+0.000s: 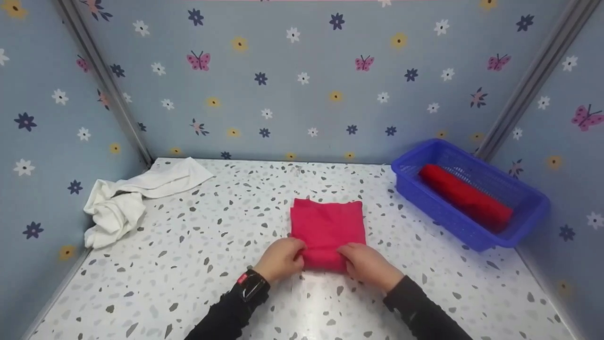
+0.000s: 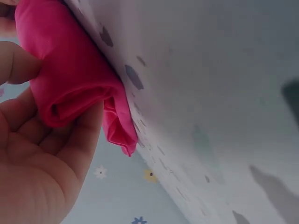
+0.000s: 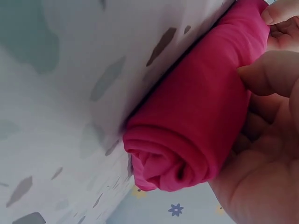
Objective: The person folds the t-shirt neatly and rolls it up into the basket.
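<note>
A bright pink-red folded cloth [image 1: 328, 222] lies on the speckled tabletop in front of me, its near edge rolled into a thick tube. My left hand [image 1: 282, 259] grips the left end of that roll, thumb on the near side and fingers curled over it. At the right end my right hand [image 1: 370, 265] holds the roll the same way. Both wrist views show the spiral layers at the ends of the rolled cloth [image 2: 70, 60], with the thumb pressed against it. In the right wrist view the rolled cloth [image 3: 187, 107] rests against the table surface.
A blue plastic basket [image 1: 533, 203] stands at the back right, with a rolled red cloth [image 1: 465, 196] inside it. At the far left lies a crumpled white cloth [image 1: 115, 212]. Flower-patterned panels [image 1: 302, 56] enclose the back and both sides of the table.
</note>
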The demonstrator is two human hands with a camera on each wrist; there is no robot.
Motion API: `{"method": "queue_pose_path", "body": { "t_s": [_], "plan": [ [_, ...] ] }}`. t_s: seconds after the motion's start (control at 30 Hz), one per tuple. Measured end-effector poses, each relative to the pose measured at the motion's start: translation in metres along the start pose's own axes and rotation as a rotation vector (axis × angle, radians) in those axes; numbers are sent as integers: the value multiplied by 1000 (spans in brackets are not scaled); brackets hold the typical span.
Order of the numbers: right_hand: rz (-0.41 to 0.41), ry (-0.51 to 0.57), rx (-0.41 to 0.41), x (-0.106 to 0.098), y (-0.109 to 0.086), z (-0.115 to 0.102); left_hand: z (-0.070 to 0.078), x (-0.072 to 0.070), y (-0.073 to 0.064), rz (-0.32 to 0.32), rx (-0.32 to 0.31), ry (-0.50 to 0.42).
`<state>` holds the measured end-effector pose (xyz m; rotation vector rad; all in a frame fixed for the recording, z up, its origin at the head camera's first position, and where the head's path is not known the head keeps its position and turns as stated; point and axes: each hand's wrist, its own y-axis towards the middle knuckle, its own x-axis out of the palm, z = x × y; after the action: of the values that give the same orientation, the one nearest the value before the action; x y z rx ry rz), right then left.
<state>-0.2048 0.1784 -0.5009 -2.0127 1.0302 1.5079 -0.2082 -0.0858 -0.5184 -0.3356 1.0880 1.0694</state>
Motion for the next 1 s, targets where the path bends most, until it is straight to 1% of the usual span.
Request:
{"method": "queue_pose_path", "body": {
  "t_s": [0.1, 0.17, 0.33, 0.47, 0.57, 0.7, 0.87, 1.0],
  "plan": [
    [-15, 23, 7, 0, 3, 2, -3, 0, 2, -24, -58, -53],
    [-20, 32, 11, 1, 5, 4, -3, -1, 3, -27, -78, -74],
    [-34, 44, 28, 2, 8, 7, -3, -1, 4, -22, -90, -109],
    [-24, 46, 26, 4, 9, 8, -3, 0, 6, -24, -104, -126],
    [-12, 35, 24, 6, 9, 8, -3, -1, 7, -30, -126, -149],
    [-12, 13, 49, 7, 9, 6, -2, -1, 9, -36, -161, -176],
    [-23, 11, 102, 9, 8, 4, -1, -1, 11, -47, -186, -171],
    [-17, 12, 123, 10, 7, 3, -2, -2, 13, -65, -198, -170]
  ]
}}
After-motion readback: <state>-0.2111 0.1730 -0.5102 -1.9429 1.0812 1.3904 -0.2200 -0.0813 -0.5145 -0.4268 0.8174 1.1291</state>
